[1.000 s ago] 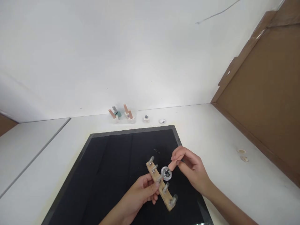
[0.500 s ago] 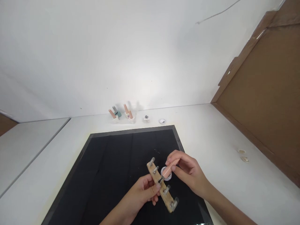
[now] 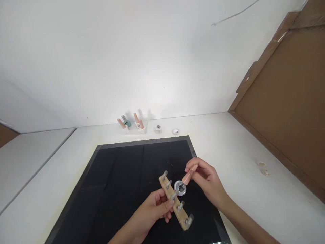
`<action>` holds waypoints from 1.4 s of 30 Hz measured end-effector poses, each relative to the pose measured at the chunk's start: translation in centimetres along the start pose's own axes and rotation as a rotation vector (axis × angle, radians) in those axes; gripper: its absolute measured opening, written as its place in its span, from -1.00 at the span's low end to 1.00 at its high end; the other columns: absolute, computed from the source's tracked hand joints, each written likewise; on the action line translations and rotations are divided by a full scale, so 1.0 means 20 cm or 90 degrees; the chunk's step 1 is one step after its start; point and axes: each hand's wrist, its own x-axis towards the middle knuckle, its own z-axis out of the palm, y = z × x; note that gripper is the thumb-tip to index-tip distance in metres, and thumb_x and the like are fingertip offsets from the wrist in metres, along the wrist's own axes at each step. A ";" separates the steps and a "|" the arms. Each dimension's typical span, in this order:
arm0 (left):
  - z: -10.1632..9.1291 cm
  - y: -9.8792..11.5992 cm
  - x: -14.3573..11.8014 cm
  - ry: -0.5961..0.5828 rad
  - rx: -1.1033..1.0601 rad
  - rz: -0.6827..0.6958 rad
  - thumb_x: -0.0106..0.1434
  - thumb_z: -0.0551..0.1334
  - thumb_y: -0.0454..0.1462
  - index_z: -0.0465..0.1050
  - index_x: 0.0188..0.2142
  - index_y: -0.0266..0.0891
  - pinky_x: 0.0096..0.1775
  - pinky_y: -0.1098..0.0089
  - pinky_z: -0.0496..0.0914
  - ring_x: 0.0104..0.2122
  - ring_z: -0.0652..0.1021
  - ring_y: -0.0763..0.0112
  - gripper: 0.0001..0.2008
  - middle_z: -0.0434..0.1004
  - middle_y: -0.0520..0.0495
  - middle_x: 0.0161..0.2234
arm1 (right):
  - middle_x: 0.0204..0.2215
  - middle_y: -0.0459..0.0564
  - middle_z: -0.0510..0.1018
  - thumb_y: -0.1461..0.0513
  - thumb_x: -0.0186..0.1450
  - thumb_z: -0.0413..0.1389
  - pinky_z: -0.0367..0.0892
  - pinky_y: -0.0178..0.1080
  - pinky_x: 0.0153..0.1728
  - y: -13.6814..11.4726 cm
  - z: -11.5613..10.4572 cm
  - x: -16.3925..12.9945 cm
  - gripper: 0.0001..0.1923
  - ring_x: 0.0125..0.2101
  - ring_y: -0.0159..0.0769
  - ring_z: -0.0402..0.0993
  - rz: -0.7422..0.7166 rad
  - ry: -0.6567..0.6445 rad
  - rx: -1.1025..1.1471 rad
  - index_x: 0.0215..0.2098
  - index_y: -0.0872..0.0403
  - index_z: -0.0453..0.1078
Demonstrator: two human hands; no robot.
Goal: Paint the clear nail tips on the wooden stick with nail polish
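Note:
My left hand (image 3: 160, 206) is closed round a narrow wooden strip (image 3: 182, 215) that carries several clear false nail tips (image 3: 180, 205) on small metal mounts. Its thumb presses on the strip near the middle tip. Between the thumb and fingers of my right hand (image 3: 205, 176) is the peach cap of a nail polish brush (image 3: 190, 175), slanting down to the left. The brush end is over a small round dish (image 3: 180, 188) just right of the strip, with something dark and shiny in it. Whether the bristles touch the dish I cannot tell.
A black mat (image 3: 122, 183) with a grey border lies under my hands. Behind it are several nail polish bottles (image 3: 139, 125) in a clear tray, a small open jar (image 3: 158, 128) and a round white lid (image 3: 175, 131). Two shell-like pieces (image 3: 264, 172) lie right, near a cardboard panel (image 3: 286, 112).
My right hand has moved slightly up and right, taking the brush from the middle nail tip to over the round dish. My left hand and the strip have stayed still.

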 end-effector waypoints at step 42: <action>0.04 0.06 -0.02 0.038 -0.078 -0.023 -0.09 0.37 -0.05 0.34 -0.38 -0.31 -0.49 0.48 0.17 -0.60 0.28 0.61 -0.58 0.30 0.08 -0.57 | -0.49 -0.02 0.56 0.08 0.19 0.13 0.32 -0.28 -0.48 -0.03 0.00 0.02 -0.77 -0.38 -0.22 0.47 0.057 0.068 -0.015 -0.30 0.06 0.40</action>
